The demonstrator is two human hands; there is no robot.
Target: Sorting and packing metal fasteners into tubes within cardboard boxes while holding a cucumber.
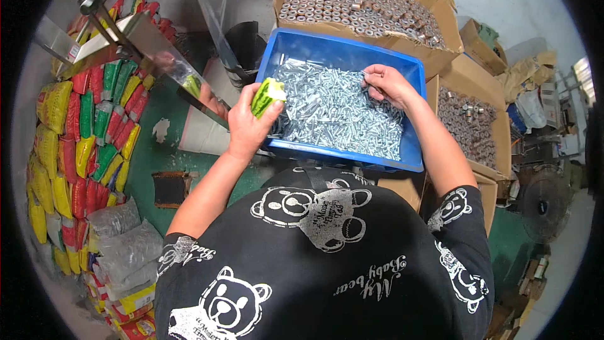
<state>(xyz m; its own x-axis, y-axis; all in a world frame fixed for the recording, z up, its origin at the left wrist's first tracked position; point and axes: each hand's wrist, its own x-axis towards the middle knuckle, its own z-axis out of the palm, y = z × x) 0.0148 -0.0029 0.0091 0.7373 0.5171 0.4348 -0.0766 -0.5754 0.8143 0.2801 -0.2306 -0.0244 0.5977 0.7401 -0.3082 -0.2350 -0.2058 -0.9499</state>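
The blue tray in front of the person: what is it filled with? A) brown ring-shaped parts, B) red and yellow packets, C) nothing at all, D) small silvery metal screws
D: the blue tray holds a heap of small silvery screws, into which the right hand reaches, while the left hand holds a small green packet at its edge.

left hand [246, 119] holding green packet [267, 96], right hand [387, 83] – screws [333, 110]

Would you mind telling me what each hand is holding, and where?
The left hand grips a small green plastic packet by its lower end; the right hand pinches small silver screws in the blue plastic bin.
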